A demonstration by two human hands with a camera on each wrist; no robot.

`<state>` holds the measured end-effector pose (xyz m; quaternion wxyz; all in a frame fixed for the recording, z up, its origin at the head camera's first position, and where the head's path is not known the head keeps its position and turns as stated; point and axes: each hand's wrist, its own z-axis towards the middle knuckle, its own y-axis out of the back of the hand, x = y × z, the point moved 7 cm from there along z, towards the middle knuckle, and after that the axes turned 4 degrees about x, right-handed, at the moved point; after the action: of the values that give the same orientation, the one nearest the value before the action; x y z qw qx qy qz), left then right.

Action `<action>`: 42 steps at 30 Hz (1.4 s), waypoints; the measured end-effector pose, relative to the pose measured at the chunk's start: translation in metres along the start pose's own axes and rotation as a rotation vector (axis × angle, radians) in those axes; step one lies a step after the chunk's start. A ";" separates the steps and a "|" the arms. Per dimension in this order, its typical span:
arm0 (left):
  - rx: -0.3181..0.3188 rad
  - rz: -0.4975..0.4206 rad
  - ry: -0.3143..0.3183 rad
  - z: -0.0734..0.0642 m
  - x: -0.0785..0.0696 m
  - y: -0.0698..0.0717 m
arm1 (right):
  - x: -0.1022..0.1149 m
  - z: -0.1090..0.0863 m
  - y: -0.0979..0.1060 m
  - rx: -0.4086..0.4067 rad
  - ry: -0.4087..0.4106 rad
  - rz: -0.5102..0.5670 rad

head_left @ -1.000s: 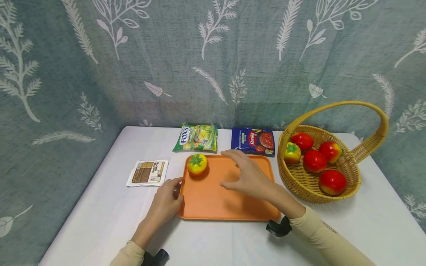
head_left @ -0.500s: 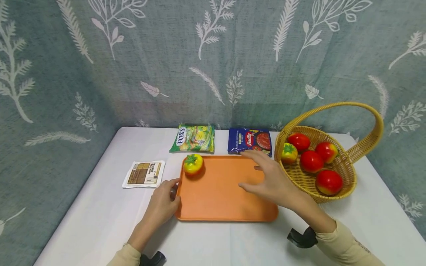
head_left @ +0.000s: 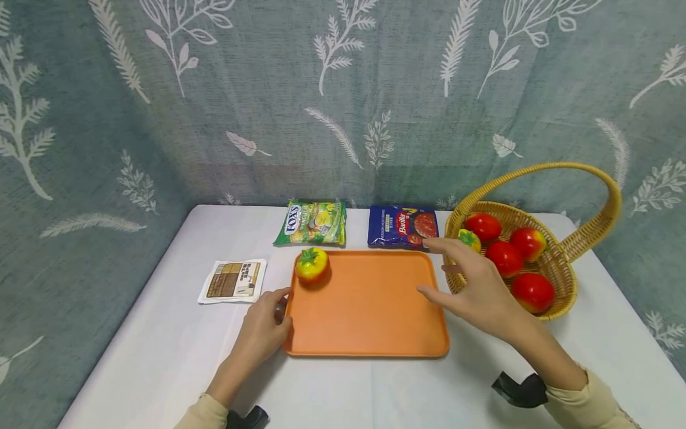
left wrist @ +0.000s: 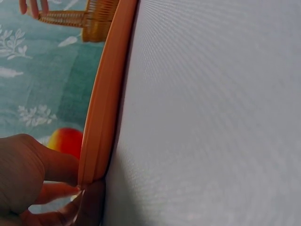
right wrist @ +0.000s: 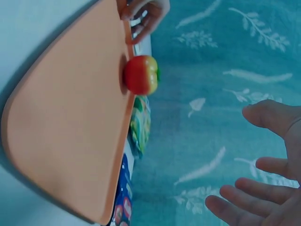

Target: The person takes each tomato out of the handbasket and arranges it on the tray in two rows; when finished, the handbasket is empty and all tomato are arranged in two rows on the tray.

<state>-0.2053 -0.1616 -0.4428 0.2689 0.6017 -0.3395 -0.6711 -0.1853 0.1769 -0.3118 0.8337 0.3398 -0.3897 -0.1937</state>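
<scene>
At its left edge, an orange tray (head_left: pixel 370 307) is held by my left hand (head_left: pixel 265 325). The left wrist view shows those fingers (left wrist: pixel 56 167) bent at the tray's rim. In the tray's far left corner sits a yellow-and-red fruit with a green leafy top (head_left: pixel 312 266). My right hand (head_left: pixel 482 292) holds nothing, fingers spread and thumb apart, above the tray's right side. It overlaps the near left of a wicker basket (head_left: pixel 567 292) in the head view. Inside the basket lie several red and yellow fruits (head_left: pixel 533 292).
Behind the tray lie a green FOX'S candy bag (head_left: pixel 313 223) and a blue Barilla packet (head_left: pixel 402 226). A small brown-and-white packet (head_left: pixel 233 281) lies to the left. The basket's tall handle (head_left: pixel 611 208) arches over the right side. Patterned cloth hangs behind the white table.
My right hand has moved right, from over the middle of the tray to beside the basket, still empty. The left hand stays at the tray's edge, and the view shifts slightly.
</scene>
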 end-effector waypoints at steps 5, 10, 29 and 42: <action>-0.007 0.005 0.002 0.000 0.000 0.001 | -0.005 -0.008 0.011 -0.018 -0.037 -0.027; -0.007 -0.003 -0.003 0.000 0.000 -0.001 | -0.009 -0.014 0.024 -0.063 -0.018 -0.022; -0.017 -0.013 -0.009 0.000 0.001 0.000 | -0.041 -0.020 0.056 -0.150 -0.087 -0.206; -0.027 -0.020 -0.026 -0.002 -0.002 0.001 | -0.078 -0.014 0.058 -0.068 -0.207 -0.230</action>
<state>-0.2032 -0.1614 -0.4409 0.2660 0.5927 -0.3279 -0.6859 -0.2196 0.2689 -0.3172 0.7725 0.3321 -0.4250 -0.3351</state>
